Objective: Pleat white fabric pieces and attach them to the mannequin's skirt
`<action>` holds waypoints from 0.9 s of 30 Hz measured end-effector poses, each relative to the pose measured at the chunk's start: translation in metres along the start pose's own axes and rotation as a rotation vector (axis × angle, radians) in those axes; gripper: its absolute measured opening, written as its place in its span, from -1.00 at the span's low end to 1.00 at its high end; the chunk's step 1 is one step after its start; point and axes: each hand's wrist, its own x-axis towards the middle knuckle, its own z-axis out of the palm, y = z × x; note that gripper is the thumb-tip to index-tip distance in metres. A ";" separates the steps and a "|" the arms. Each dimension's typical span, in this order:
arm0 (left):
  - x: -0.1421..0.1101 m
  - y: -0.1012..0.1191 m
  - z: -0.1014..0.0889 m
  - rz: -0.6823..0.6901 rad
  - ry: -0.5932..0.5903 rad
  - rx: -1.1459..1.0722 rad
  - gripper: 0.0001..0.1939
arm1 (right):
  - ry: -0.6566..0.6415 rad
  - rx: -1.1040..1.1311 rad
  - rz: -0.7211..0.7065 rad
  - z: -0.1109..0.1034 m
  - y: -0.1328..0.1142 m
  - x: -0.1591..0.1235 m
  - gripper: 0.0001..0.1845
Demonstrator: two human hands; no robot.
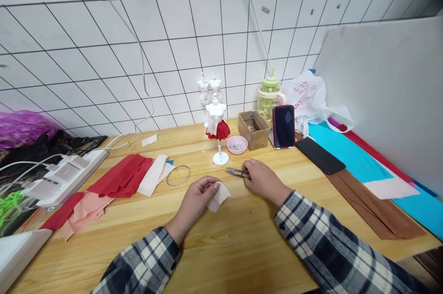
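Note:
My left hand pinches a small pale piece of fabric between thumb and fingers, just above the wooden table. To its right, my right hand is closed around the dark handles of a pair of thread snips, whose blades point left. Behind both hands stands a small white dress form on a round base. It wears a red pleated skirt with a pale strip of cloth hanging over the front. A thin bracelet-like ring lies to the left of my left hand.
Red fabric pieces and white cloth lie left, near a power strip. Behind my right hand are a pink bead bowl, a cardboard box and a propped phone. Brown fabric and a black phone lie right.

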 end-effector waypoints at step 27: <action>-0.015 0.000 0.003 0.087 -0.083 0.137 -0.44 | -0.088 0.889 0.082 0.005 -0.049 -0.018 -0.80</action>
